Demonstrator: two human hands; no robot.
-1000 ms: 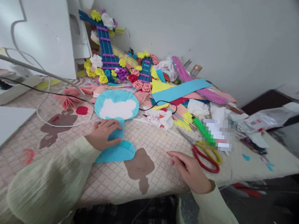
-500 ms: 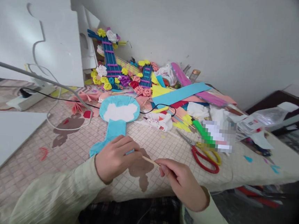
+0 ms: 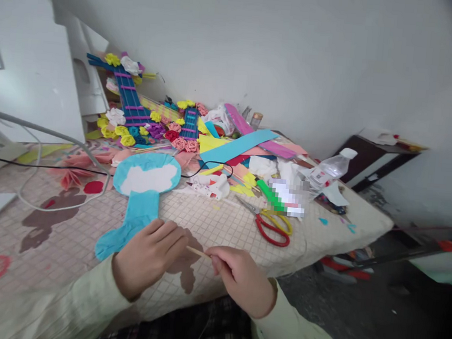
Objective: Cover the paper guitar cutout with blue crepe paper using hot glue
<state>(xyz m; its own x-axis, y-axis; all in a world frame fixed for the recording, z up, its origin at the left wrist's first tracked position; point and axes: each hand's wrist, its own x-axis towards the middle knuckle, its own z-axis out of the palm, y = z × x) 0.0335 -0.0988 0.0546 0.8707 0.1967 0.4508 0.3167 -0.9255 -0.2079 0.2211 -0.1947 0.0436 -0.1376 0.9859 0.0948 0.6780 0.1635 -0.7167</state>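
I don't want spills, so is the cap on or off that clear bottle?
On: a white cap covers the top of the clear bottle. I can't tell how tightly it's screwed.

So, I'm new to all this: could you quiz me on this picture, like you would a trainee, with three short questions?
1. What runs between the left hand and the right hand?

2. True or false: both handles of the scissors on the table are the same colour.

3. What colour is the patch on the oval end of the blue shape?
a) green
b) white
c) purple

Key:
1. A thin stick.
2. False: the scissors have one red and one yellow handle.
3. b
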